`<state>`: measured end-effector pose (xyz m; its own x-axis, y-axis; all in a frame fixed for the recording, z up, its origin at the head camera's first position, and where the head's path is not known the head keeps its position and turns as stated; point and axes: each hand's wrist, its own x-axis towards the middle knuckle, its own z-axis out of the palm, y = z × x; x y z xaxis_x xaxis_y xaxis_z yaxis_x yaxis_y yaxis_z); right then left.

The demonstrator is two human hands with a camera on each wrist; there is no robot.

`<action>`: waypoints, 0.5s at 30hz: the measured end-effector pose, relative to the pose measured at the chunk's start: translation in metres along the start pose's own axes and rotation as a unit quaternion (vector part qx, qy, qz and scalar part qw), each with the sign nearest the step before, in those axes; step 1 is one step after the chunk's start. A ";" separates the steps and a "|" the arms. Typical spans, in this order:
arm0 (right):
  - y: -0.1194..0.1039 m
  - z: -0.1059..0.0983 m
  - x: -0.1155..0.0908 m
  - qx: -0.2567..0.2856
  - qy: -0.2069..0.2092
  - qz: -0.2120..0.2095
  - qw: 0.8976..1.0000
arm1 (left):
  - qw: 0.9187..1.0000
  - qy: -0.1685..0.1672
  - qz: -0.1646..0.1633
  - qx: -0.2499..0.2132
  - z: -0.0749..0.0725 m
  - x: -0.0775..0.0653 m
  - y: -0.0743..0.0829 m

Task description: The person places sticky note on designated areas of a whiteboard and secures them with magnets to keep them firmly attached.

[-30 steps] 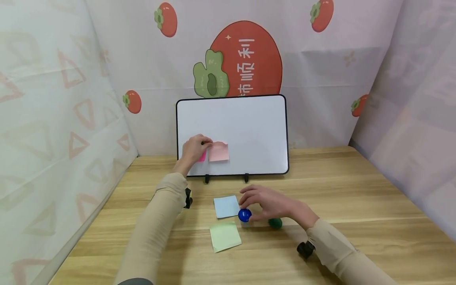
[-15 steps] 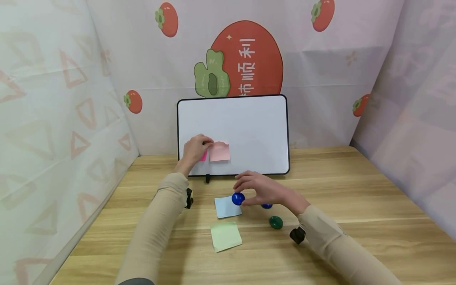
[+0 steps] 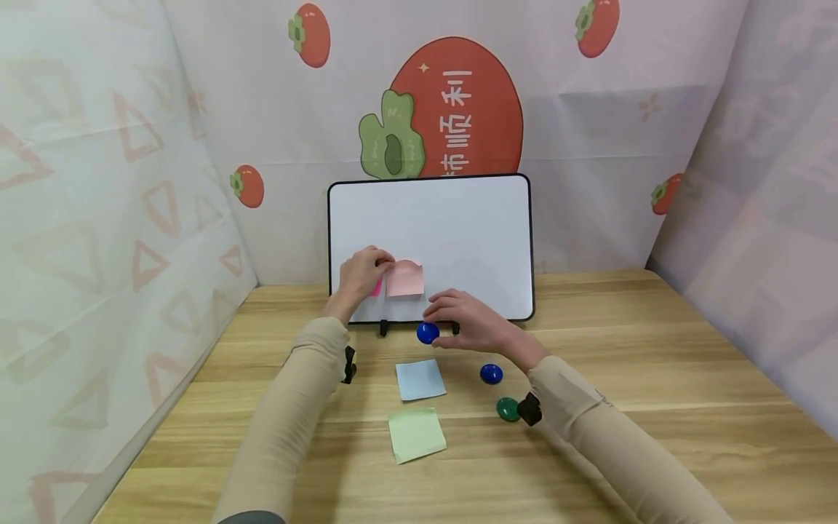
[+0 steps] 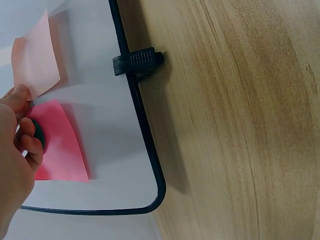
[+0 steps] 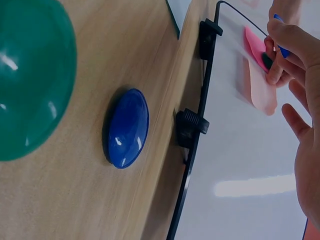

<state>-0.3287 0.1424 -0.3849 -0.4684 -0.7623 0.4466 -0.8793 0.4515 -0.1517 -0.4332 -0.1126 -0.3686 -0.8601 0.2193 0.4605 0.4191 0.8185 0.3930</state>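
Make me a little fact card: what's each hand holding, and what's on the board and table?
Left hand: holds the light pink note by a corner
Right hand: holds a blue disc
Whiteboard: hot pink note and a green disc, both partly hidden by the left hand
Table: light blue note, light green note, another blue disc, another green disc

A cloth-screened booth: persimmon-printed curtain [image 3: 602, 131] beyond the right hand [image 3: 468, 320], wood-grain bench [image 3: 655, 349] beneath it.
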 end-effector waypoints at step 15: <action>0.020 0.009 0.025 -0.031 0.042 0.008 0.999 | 1.000 -0.016 -0.010 0.013 0.000 0.001 0.000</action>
<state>-0.3588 0.1279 -0.3845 -0.4711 -0.7148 0.5168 -0.8635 0.4934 -0.1048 -0.4342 -0.1120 -0.3679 -0.8775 0.2188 0.4268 0.3941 0.8360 0.3817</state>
